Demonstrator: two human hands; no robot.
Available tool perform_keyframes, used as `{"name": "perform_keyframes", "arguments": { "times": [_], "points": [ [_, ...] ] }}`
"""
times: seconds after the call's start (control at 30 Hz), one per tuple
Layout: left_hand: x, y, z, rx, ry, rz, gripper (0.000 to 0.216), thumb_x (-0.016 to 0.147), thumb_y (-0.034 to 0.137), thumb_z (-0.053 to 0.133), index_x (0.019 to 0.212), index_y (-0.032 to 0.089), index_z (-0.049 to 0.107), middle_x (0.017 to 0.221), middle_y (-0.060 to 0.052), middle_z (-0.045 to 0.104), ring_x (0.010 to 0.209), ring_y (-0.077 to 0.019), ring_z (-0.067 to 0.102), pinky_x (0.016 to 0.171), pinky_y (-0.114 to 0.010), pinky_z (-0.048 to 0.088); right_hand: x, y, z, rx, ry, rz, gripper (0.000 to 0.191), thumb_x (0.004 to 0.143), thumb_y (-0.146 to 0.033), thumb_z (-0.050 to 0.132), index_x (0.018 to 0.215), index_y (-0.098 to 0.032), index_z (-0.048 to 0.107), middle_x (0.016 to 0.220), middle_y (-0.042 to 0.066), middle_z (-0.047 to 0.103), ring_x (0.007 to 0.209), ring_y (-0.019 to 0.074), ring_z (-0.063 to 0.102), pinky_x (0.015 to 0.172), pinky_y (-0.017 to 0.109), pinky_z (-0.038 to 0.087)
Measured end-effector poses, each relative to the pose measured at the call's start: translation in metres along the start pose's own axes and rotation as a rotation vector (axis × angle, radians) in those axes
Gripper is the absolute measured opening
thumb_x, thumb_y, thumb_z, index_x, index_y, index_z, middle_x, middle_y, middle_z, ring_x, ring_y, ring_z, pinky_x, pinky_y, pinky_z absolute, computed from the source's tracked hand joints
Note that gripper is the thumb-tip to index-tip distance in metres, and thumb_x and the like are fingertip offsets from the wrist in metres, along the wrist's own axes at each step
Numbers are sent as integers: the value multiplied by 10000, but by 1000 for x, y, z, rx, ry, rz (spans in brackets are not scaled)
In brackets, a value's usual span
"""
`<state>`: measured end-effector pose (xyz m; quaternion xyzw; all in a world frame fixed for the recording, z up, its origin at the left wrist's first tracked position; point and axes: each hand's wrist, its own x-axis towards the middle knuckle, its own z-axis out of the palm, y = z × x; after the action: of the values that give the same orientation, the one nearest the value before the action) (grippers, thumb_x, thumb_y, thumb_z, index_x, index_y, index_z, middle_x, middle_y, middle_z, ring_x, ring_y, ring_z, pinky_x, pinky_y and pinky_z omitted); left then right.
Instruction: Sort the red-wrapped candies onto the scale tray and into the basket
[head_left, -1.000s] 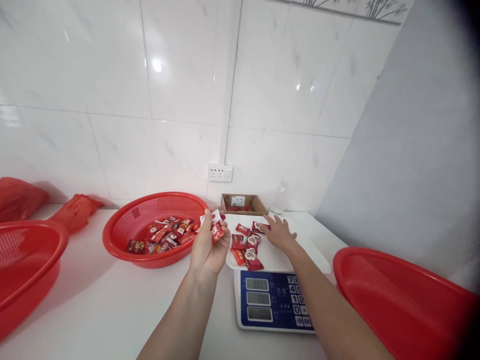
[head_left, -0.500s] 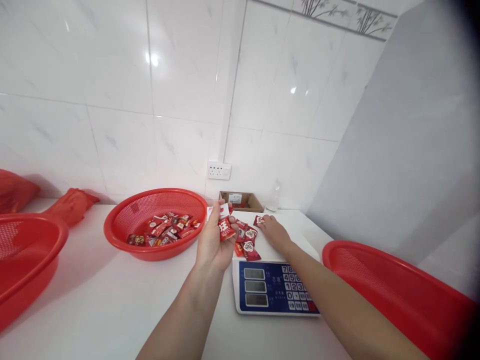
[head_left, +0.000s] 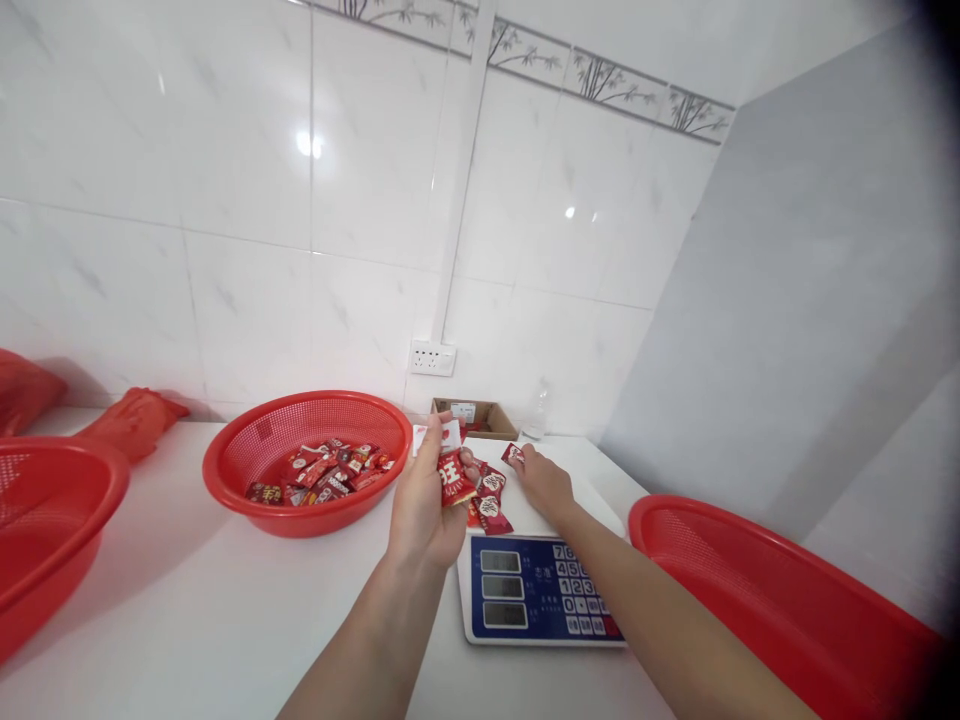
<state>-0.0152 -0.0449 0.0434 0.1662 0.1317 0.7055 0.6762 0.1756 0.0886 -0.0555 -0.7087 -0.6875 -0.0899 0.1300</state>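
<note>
My left hand (head_left: pixel 424 510) is raised just left of the scale and grips a few red candy packets (head_left: pixel 452 476) between thumb and fingers. My right hand (head_left: pixel 546 483) rests flat on the white pan of the blue electronic scale (head_left: pixel 534 598), fingertips touching a small red packet (head_left: pixel 513 454). Several more red packets (head_left: pixel 489 503) lie on the pan between both hands. A round red mesh basket (head_left: pixel 262 455) to the left holds a heap of the same packets (head_left: pixel 319 474).
A red basket (head_left: pixel 757 590) stands at the right and another red basket (head_left: pixel 45 520) at the left edge. Red bags (head_left: pixel 131 420) lie by the wall. A small cardboard box (head_left: pixel 474 418) and a wall socket (head_left: pixel 433 357) are behind the scale.
My left hand has moved right and nearer the scale pan with its packets. My right hand stays on the pan. The camera has tilted upward slightly.
</note>
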Motion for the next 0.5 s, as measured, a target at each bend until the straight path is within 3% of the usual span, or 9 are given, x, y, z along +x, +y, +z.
{"name": "perform_keyframes", "arguments": {
  "times": [0.13, 0.23, 0.4, 0.5],
  "points": [
    [-2, 3, -1, 0, -20, 2, 143, 785, 274, 619, 893, 184, 590, 795, -23, 588, 495, -41, 499, 425, -131, 418, 2, 4, -10, 21, -5, -21, 347, 923, -458, 266, 1027, -197, 469, 970, 80, 663, 848, 210, 624, 616, 270, 357],
    [-2, 4, -1, -4, -35, 10, 116, 815, 270, 579, 891, 183, 582, 791, -28, 589, 489, -42, 495, 423, -134, 412, 3, 20, -34, 27, 13, -5, 364, 921, -477, 237, 1014, -207, 463, 950, 78, 665, 833, 218, 623, 595, 271, 342],
    [0, 1, -2, 14, -24, 30, 115, 820, 271, 572, 885, 177, 583, 813, -29, 588, 508, -44, 495, 436, -139, 419, -13, 83, -86, -37, 12, 136, 400, 891, -531, 247, 966, -204, 466, 825, 93, 658, 745, 249, 614, 553, 286, 334],
    [2, -3, -2, 11, -15, 36, 127, 788, 264, 614, 877, 177, 588, 843, -21, 591, 514, -40, 491, 437, -136, 419, -36, 131, -104, -86, -75, 245, 401, 894, -523, 218, 943, -219, 475, 776, 85, 655, 673, 238, 606, 563, 317, 368]
  ]
}}
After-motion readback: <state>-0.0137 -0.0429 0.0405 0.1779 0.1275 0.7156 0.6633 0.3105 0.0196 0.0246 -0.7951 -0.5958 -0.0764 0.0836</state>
